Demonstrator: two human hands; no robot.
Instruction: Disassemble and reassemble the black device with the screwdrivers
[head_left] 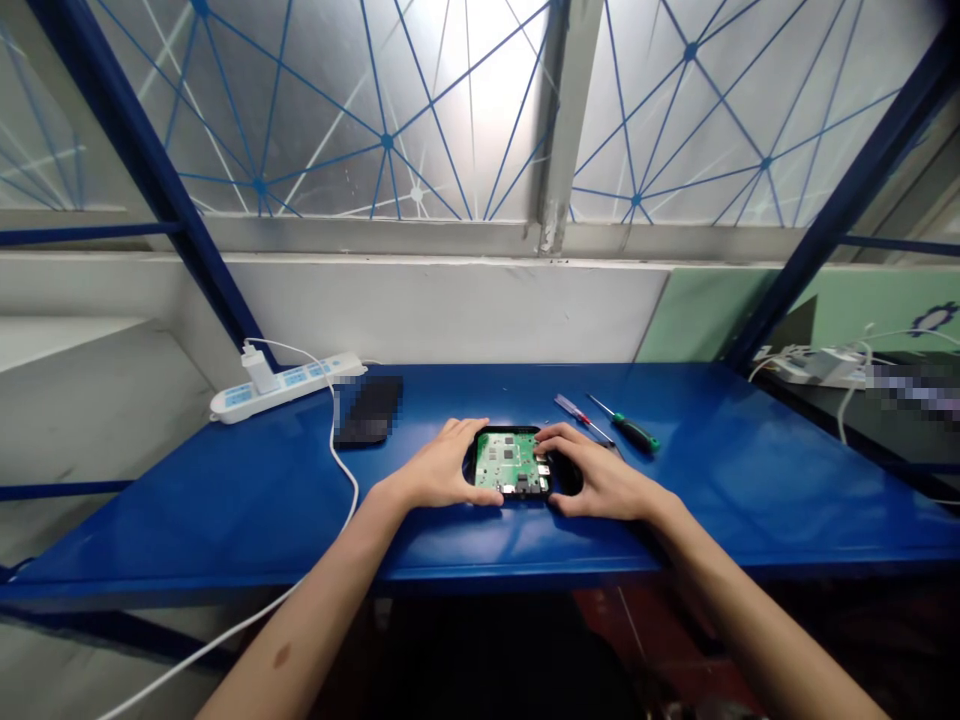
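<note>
A green circuit board sits inside a shallow black plastic case on the blue table, with connectors along its near and right edges. My left hand grips the case's left side, thumb at the near corner and fingers curled along the far one. Around the right side is my right hand; its fingertips press on the board's right edge and its thumb rests by the near right corner. Something black lies beneath the right palm, mostly hidden. Beyond that hand lie a screwdriver with a clear purplish handle and a green-and-black screwdriver.
A white power strip with a plugged-in charger stands at the back left. Its white cable runs over the table's front edge beside my left arm. A black phone-like slab lies nearby. Blue frame posts flank the blue table.
</note>
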